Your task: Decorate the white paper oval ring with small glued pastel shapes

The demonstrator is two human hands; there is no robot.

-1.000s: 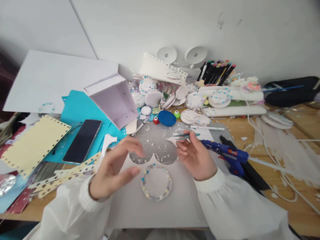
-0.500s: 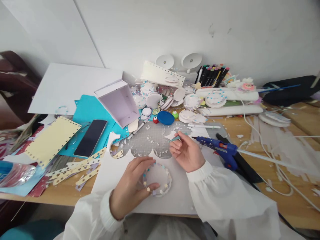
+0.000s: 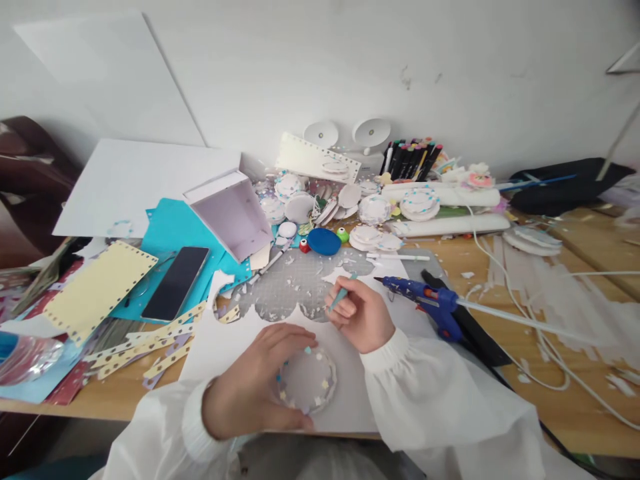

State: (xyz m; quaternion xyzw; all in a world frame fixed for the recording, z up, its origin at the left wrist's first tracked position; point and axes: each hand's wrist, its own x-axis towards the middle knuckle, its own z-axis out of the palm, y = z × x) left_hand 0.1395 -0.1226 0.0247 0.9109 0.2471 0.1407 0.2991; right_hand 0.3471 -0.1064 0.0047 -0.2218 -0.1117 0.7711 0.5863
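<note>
A round white ring [image 3: 326, 390] trimmed with small blue, white and yellow stars lies on a large white sheet [image 3: 240, 347] with scalloped cutouts. My left hand [image 3: 255, 387] curves round the ring's left side, its fingers at the upper edge and its thumb at the lower edge. To the upper right of the ring, my right hand [image 3: 361, 313] pinches a slim teal tool [image 3: 341, 294], held slanted. A blue glue gun [image 3: 425, 293] with a clear glue stick lies just right of that hand.
Behind the sheet are a grey cutting mat [image 3: 280, 287] with scraps, a blue oval lid [image 3: 324, 241], a pile of decorated discs [image 3: 375, 209] and an open box [image 3: 233, 217]. A phone [image 3: 175, 283] lies left. Cables [image 3: 530, 300] and translucent strips spread at right.
The ring appears turned under my left hand, with its stars in different places. My left thumb has moved down to the ring's lower edge. The teal tool is tilted more steeply.
</note>
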